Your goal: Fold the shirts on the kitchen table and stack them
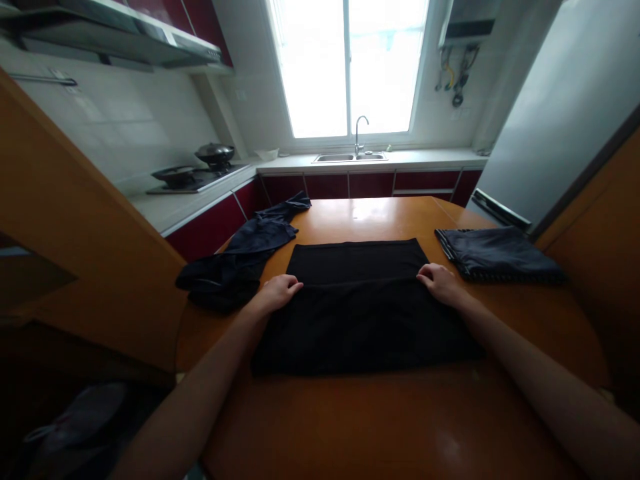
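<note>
A black piece of cloth (360, 327) lies spread flat on the wooden table in front of me, with a fold line running across it between my hands. My left hand (281, 291) pinches the left end of that fold. At the right end, my right hand (439, 283) grips the cloth in the same way, thumb against fingers. Whether the cloth is a garment, I cannot tell. Dark crumpled clothing (250, 250) rests at the table's left side, beyond my left hand. A folded dark cloth stack (500, 253) sits to the right of my right hand.
The rounded wooden table (360, 427) reaches toward a counter with a sink (336, 159) under the window. A stove (200, 179) with two pans stands at the back left. A tall fridge (565, 107) rises at the right. Bundled fabric (95, 413) shows low at the left.
</note>
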{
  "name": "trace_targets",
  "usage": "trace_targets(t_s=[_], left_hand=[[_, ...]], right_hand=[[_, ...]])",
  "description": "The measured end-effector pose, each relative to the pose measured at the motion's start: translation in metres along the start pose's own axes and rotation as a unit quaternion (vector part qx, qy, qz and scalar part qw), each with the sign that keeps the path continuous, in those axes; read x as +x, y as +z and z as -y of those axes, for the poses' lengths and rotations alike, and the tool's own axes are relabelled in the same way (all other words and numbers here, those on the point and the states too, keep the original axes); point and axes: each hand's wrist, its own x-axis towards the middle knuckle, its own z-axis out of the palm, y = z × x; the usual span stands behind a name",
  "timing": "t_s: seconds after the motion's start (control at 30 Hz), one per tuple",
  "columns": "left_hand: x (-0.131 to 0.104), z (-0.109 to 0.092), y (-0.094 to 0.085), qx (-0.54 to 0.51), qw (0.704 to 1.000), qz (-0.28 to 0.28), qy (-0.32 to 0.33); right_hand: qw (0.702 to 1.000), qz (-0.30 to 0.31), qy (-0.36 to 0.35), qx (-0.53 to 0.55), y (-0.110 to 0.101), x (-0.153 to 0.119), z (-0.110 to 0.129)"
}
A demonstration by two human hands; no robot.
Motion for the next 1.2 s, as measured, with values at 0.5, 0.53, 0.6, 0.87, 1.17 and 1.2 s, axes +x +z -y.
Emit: trace_targets(t_s=[0.5, 0.53, 0.6, 0.87, 1.17, 1.2], left_hand=[[0.002, -0.075, 0.047, -0.075, 0.963, 0.005, 0.26], [0.003, -0.074, 0.047, -0.08, 0.96, 0.011, 0.267], [0.003, -0.072, 0.046, -0.077, 0.959, 0.011, 0.274], [0.006, -0.052, 0.031, -0.026, 0.978, -0.015, 0.206], [0.01, -0.033, 0.029, -0.055, 0.979, -0.014, 0.196], [0.009, -0.033, 0.028, -0.046, 0.979, -0.016, 0.196]], right_hand=[[0.974, 0.097, -0.205, 0.025, 0.013, -0.011, 0.06], [0.972, 0.105, -0.207, 0.032, 0.01, -0.011, 0.06], [0.972, 0.12, -0.2, 0.023, 0.004, -0.009, 0.057], [0.986, 0.152, -0.052, -0.04, -0.024, 0.0, 0.015], [0.974, 0.204, 0.001, 0.096, -0.04, -0.002, -0.011], [0.978, 0.198, 0.018, 0.068, -0.039, -0.003, -0.01]])
